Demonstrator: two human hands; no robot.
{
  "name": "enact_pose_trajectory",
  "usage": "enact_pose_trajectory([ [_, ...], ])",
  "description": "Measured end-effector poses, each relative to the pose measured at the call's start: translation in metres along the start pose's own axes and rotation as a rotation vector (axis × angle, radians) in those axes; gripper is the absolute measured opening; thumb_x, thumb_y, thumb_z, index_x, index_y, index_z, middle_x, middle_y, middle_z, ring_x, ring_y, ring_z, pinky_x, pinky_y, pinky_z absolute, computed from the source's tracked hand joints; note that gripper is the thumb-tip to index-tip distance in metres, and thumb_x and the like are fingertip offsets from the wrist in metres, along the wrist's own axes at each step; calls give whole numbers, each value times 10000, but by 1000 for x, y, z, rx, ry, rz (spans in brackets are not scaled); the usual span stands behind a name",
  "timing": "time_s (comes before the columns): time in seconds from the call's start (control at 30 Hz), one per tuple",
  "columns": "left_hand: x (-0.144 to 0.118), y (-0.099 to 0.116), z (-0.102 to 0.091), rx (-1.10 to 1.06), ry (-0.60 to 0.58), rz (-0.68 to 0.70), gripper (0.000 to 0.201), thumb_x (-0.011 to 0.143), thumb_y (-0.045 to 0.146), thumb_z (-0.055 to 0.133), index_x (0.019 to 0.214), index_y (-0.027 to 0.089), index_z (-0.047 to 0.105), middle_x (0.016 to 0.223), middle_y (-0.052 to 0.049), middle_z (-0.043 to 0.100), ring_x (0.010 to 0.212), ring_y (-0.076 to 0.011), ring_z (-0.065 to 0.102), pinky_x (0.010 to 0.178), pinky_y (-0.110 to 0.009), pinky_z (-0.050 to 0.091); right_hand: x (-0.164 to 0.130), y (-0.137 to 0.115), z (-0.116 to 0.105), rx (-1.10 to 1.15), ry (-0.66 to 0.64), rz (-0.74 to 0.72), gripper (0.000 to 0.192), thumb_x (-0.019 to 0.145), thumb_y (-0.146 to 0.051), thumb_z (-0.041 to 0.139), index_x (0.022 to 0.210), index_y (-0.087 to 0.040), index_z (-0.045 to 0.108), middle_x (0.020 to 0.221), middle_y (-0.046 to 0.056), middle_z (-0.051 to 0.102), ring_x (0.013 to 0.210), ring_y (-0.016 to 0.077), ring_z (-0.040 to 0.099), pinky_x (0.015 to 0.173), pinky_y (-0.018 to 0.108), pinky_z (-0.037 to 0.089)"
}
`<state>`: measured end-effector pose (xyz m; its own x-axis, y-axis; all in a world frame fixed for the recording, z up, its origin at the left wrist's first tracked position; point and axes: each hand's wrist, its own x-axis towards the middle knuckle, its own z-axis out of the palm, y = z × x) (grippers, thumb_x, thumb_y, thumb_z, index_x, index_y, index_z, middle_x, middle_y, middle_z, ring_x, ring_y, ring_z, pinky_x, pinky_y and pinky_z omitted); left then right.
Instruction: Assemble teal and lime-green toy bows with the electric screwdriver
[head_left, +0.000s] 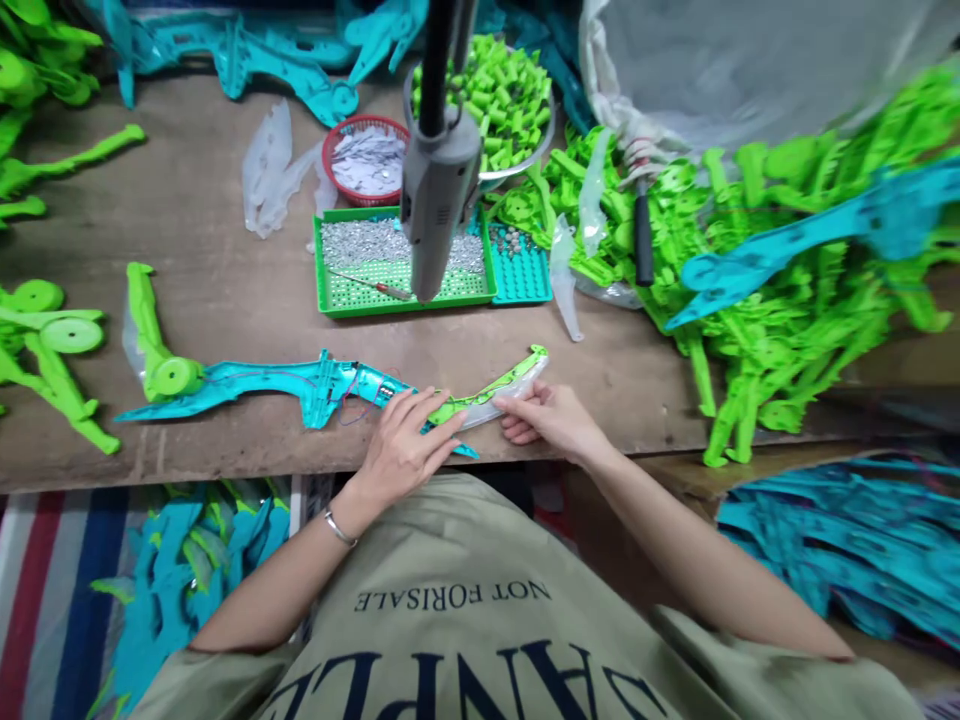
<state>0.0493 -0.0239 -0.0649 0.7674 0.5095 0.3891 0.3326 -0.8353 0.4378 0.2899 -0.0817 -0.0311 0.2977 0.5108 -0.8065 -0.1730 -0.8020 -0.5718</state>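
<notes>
A blue toy bow (259, 380) lies along the near side of the workbench, with a bent green limb (150, 330) at its left end. At its right end is a second green limb (510, 376), lined with a translucent plastic strip (487, 410). My left hand (401, 440) lies over the joint between the blue body and the right limb, its fingers gripping there; they hide part of the joint. Thumb and fingers of my right hand (551, 415) pinch the strip near its outer end. Thin wires (352, 405) show at the blue body, left of my left hand.
A powered screwdriver (439, 200) hangs above a green tray (330, 300) of screws. Behind stand a red basket (352, 195) of white pieces and a bowl (551, 125) of green parts. Green limbs (780, 330) are heaped right. A black-handled tool (643, 235) lies beside them.
</notes>
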Motion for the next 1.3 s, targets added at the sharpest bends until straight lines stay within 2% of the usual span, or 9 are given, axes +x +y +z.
enact_pose_trajectory([
  [0.1,2,0,2,26,43,14,281,975,228,645,1247,249,711,1323,-113,698,1256,-281,636,1060,-509,522,6,-9,-13,-50,-5,25,305,842,-305,834,719,-159,596,548,44,701,444,136,671,421,194,573],
  [0.3,3,-1,3,57,70,36,276,963,195,651,1228,240,715,1303,-120,707,1236,-282,650,1042,-500,533,22,-26,-42,108,84,-25,262,985,-231,656,744,-143,608,578,55,711,454,126,679,471,194,596],
  [0.6,3,0,5,8,84,18,287,951,163,644,1217,237,721,1299,-126,702,1236,-278,647,1043,-504,526,29,-27,-50,127,-11,-4,239,951,-267,707,771,-136,621,598,83,732,454,140,678,463,204,597],
  [0.8,3,1,5,-22,85,-13,298,951,174,644,1232,245,714,1304,-120,704,1240,-270,650,1040,-510,527,33,-26,-49,148,-18,-28,253,925,-304,739,758,-147,632,611,79,740,466,144,686,460,212,600],
  [0.93,1,2,5,-2,77,-22,295,954,195,650,1234,262,717,1312,-110,703,1241,-271,652,1040,-510,530,40,-27,-54,60,-36,-36,341,809,-405,852,735,-166,620,565,88,721,431,167,666,393,230,564],
  [1.07,0,2,6,-15,52,-33,324,946,194,660,1257,271,712,1339,-111,692,1261,-274,639,1057,-519,518,44,-31,-62,-131,-8,-27,423,756,-500,864,664,-180,602,496,64,673,378,148,598,339,219,480],
  [1.17,1,3,6,-4,61,-37,301,952,199,650,1239,262,718,1325,-112,698,1251,-271,645,1044,-510,529,39,-33,-63,-363,184,-242,448,746,-501,852,591,-201,559,456,5,597,379,105,508,363,207,383],
  [1.23,3,5,5,14,71,-33,280,961,204,638,1225,251,720,1300,-107,709,1234,-263,653,1034,-496,539,33,-35,-58,-485,326,-485,370,754,-461,835,624,-203,603,528,3,626,467,120,540,463,236,429],
  [1.3,4,6,4,25,74,-27,271,965,207,630,1219,239,720,1286,-107,714,1226,-263,655,1031,-488,543,27,-39,-49,-547,296,-720,235,788,-417,788,740,-205,699,710,40,724,669,179,656,662,298,530],
])
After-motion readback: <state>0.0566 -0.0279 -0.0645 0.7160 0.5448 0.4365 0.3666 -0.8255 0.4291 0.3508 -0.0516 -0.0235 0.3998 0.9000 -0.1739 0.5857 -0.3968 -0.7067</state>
